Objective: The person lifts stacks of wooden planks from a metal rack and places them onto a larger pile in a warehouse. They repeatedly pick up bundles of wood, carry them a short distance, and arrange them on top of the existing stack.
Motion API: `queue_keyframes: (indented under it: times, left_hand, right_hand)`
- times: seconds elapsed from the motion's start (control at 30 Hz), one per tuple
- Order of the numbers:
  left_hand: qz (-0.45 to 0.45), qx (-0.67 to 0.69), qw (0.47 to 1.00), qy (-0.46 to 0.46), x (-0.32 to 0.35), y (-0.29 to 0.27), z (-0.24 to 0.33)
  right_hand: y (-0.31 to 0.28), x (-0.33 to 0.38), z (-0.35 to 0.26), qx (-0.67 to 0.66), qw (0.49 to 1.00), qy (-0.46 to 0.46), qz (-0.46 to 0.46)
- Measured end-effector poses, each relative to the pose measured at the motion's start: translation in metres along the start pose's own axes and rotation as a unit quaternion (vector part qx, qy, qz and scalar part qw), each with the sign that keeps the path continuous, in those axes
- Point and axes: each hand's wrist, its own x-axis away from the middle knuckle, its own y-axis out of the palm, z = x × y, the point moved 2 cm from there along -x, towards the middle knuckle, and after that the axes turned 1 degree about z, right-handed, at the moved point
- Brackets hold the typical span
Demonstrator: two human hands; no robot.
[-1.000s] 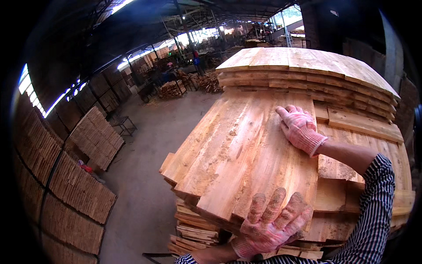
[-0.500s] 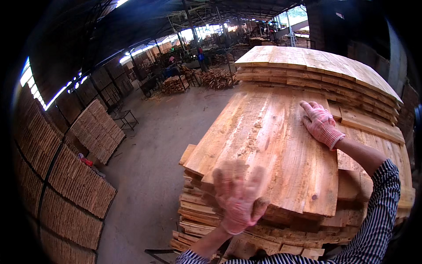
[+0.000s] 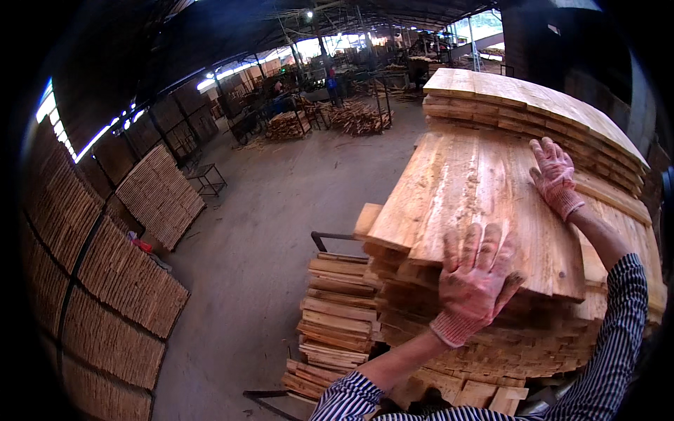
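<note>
A slat pile [image 3: 337, 302] stands left of a board stack [image 3: 401, 275] topped by a wooden panel [image 3: 484, 179]. The left hand [image 3: 474, 284], fingers spread, is at the panel's near edge; the right hand [image 3: 557, 177] lies flat near its right edge, neither gripping anything.

Dim in here: bare grey floor [image 3: 260, 210], dark roof [image 3: 400, 12]; wood stacks [image 3: 119, 295] along floor's left edge, small metal-framed stand [image 3: 201, 170] beside the farthest, loose wood piles [image 3: 361, 118] toward far edge, lit lamp [image 3: 309, 14] overhead, daylight through gaps [image 3: 48, 107] above left edge
</note>
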Motion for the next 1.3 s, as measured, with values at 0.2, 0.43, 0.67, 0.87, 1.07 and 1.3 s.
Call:
queue_keyframes:
  times: [0.2, 0.43, 0.67, 0.87, 1.07, 1.3]
  left_hand:
    - [0.051, 0.117, 0.988, 0.083, 0.057, -0.045, -0.019]
    - [-0.186, -0.091, 0.940, -0.273, 0.289, -0.078, -0.113]
    - [-0.455, 0.071, 0.678, -0.573, 0.491, -0.120, -0.091]
    - [-0.404, 0.103, 0.672, -0.612, 0.498, -0.098, -0.121]
    - [-0.350, 0.091, 0.680, -0.637, 0.514, -0.097, -0.123]
    - [-0.322, 0.054, 0.642, -0.694, 0.594, -0.096, -0.060]
  right_hand:
    - [-0.074, 0.022, -0.059, -0.114, 0.993, 0.032, 0.004]
    - [-0.201, 0.127, -0.154, -0.284, 0.931, -0.130, -0.189]
    - [-0.180, 0.150, -0.176, -0.175, 0.965, -0.176, -0.080]
    - [-0.174, 0.151, -0.179, -0.172, 0.967, -0.183, -0.047]
    - [-0.167, 0.151, -0.178, -0.160, 0.970, -0.184, -0.020]
    - [-0.141, 0.156, -0.167, -0.138, 0.972, -0.189, -0.006]
